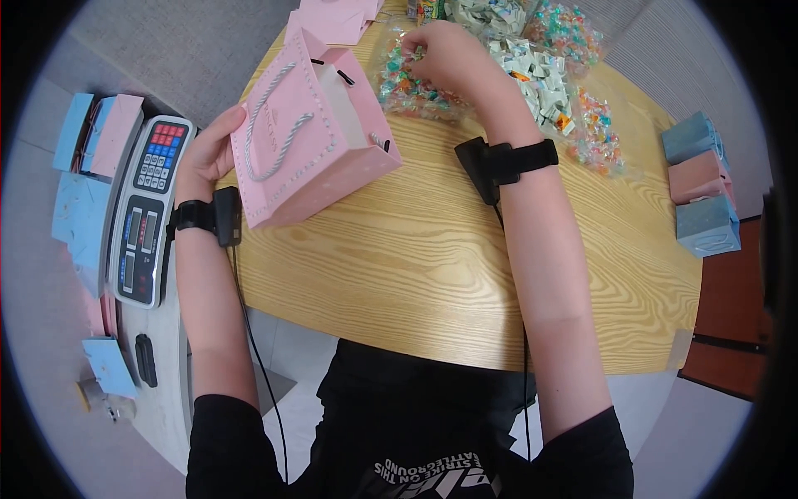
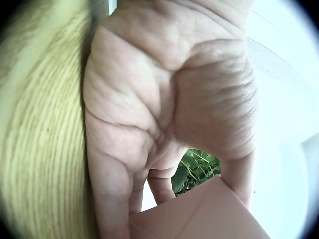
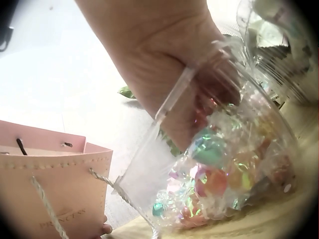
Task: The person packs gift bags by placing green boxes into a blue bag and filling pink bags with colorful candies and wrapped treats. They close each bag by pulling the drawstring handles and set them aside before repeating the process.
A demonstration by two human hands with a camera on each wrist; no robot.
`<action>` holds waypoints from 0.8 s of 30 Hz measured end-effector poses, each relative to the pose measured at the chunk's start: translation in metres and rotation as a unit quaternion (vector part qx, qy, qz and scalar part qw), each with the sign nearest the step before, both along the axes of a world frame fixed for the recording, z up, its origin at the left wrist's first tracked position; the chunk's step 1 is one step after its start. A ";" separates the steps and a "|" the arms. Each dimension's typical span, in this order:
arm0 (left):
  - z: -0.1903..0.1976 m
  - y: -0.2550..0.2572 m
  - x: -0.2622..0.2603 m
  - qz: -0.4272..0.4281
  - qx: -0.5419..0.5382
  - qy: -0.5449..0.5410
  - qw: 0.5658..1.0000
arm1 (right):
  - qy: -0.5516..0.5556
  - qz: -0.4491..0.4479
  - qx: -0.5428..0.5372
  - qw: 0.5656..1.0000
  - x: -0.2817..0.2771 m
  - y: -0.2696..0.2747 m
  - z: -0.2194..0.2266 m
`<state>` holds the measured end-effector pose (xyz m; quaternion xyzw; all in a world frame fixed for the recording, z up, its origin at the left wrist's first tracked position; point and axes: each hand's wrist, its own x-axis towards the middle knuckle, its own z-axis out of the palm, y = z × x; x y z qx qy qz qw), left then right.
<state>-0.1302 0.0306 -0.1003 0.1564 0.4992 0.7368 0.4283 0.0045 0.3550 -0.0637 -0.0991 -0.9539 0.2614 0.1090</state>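
The person's left hand (image 1: pixel 212 150) pinched the pink gift bag (image 1: pixel 312 162) by its side, thumb opposite the fingers, at the left side of the wooden table (image 1: pixel 399 274). The right hand (image 1: pixel 449 62) reached into a clear plastic pack (image 3: pixel 144 164) of wrapped sweets (image 3: pixel 214 179); its fingertips were buried, so I couldn't tell whether it had grasped any. The bag looked light to me: a knock from the right wrist, or a slack left hold, could have tipped it. A hasty pull might have caught the pack's rim and scattered sweets. The head camera took in the scale (image 1: pixel 154 212) beyond the table; the right wrist camera showed the hand behind the pack's clear wall; only the left wrist camera gave the left palm, with green leaves (image 2: pixel 197 172) past the bag's edge.
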 end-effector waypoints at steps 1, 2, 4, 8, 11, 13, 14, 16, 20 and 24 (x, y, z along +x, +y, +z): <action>0.002 0.001 0.002 -0.010 0.005 -0.001 1.000 | 0.000 0.000 0.000 1.000 0.004 -0.003 0.006; 0.003 0.002 0.003 -0.021 0.010 -0.003 1.000 | 0.003 0.002 -0.038 0.999 0.008 -0.005 0.012; 0.005 0.002 0.005 -0.027 0.017 0.003 0.999 | 0.006 0.003 -0.077 0.997 0.013 -0.007 0.025; 0.002 0.000 0.002 -0.032 0.019 0.007 0.999 | 0.074 0.002 0.004 0.997 0.011 -0.003 0.029; -0.001 -0.001 -0.003 -0.023 0.008 -0.007 1.000 | 0.134 0.031 0.012 0.990 0.007 -0.001 0.028; -0.003 -0.001 -0.004 -0.020 0.005 -0.004 1.000 | 0.166 0.045 0.019 0.985 0.009 -0.003 0.032; -0.003 -0.001 -0.005 -0.016 0.003 -0.001 1.000 | 0.160 0.058 0.007 0.985 0.011 -0.005 0.038; -0.002 -0.001 -0.005 -0.023 0.006 -0.003 1.000 | 0.153 0.072 -0.005 0.986 0.015 -0.009 0.046; -0.001 -0.001 -0.004 -0.027 0.012 -0.010 1.000 | 0.158 0.138 -0.054 0.976 0.035 -0.024 0.072; 0.005 0.003 0.006 -0.045 0.041 -0.002 0.998 | 0.123 0.275 -0.084 0.950 0.057 -0.048 0.088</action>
